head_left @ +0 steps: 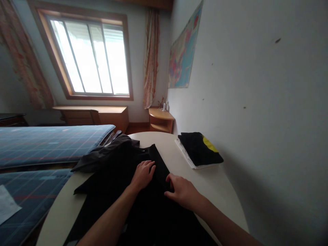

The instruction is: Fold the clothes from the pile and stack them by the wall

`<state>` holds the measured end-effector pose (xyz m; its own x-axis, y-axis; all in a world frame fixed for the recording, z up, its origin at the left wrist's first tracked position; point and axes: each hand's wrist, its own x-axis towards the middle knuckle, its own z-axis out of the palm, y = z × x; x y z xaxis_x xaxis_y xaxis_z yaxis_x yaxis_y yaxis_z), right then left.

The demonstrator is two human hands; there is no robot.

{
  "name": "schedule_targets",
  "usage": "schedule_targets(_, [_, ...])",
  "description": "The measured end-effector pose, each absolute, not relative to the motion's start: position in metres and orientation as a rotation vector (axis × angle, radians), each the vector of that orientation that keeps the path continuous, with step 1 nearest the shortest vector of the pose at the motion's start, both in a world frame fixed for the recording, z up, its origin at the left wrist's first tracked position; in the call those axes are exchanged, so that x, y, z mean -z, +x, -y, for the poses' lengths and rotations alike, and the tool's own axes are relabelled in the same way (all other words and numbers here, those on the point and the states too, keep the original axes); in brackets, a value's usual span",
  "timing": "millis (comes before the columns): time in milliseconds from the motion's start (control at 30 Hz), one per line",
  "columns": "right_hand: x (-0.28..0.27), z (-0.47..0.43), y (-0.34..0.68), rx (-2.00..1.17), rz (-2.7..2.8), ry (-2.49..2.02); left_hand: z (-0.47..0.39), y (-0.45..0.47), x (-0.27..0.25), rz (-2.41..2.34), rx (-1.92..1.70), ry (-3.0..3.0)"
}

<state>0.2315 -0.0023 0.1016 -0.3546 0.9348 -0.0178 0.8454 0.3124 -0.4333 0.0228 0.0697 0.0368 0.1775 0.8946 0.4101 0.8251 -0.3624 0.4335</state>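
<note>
A black T-shirt (151, 215) lies spread on the round white table (164, 136), its collar at the far end and one sleeve out to the left. The right side looks folded inward along a straight edge. My left hand (143, 174) rests on the shirt below the collar, fingers stretched out and holding nothing. At the shirt's right edge is my right hand (183, 191), its fingers bent and its thumb apart from them. It touches or nearly touches the cloth. A dark grey garment (102, 155) lies crumpled at the table's far left, against the shirt.
A folded black garment with a yellow patch (200, 148) sits over something white at the table's right. To the left are blue plaid mattresses (51, 141). A white wall (256, 85) stands close on the right. Beyond are a corner shelf (161, 114) and a desk (102, 109).
</note>
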Motion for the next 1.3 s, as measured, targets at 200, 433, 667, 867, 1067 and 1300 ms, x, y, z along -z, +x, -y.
schedule_targets(200, [-0.11, 0.023, 0.236, -0.656, 2.359, -1.657, -0.073, 0.022, -0.036, -1.732, -0.969, 2.286])
schedule_targets(433, [-0.106, 0.024, 0.219, -1.366, 2.258, -1.318, -0.08, 0.016, -0.035, -1.88, -1.003, 2.178])
schedule_targets(667, [-0.09, 0.017, 0.215, -0.715, 2.524, -1.002, -0.081, 0.018, -0.026, -1.972, -0.895, 2.219])
schedule_targets(867, [-0.079, 0.013, 0.208, -0.643, 2.572, -1.079, -0.082, 0.017, -0.025, -1.941, -0.818, 2.306])
schedule_targets(1067, [-0.065, 0.001, 0.202, -0.551, 2.474, -1.239, -0.087, 0.024, -0.027, -1.911, -0.786, 2.359])
schedule_targets(1300, [-0.057, -0.011, 0.223, -0.49, 2.493, -1.428, -0.116, 0.056, -0.03, -1.777, -0.709, 2.444])
